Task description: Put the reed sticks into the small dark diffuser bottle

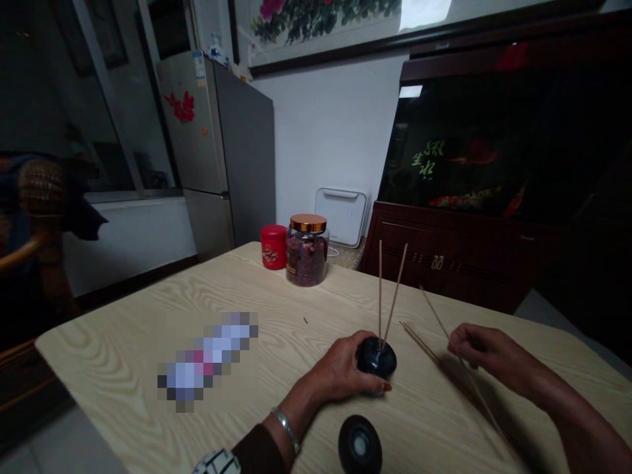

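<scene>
My left hand (340, 370) is wrapped round a small, dark, glossy reed diffuser bottle (379, 361) that stands on the table. Two thin reed sticks (394, 296) rise from its mouth, leaning slightly apart. To the right, my right hand (480, 345) pinches another long thin stick (433, 307), which slants down toward the front right. More thin sticks (419, 341) lie on the table between the bottle and my right hand. Nearer to me, in front of the bottle, there is a dark round piece (360, 442) with a pale centre, perhaps a lid.
The pale wooden table (148, 329) bears a blurred-out oblong object (210, 361) at left. At its back edge stand a red canister (274, 247) and a glass jar (307, 253) with a copper lid. A fridge (247, 145) and a fish tank (469, 145) are beyond.
</scene>
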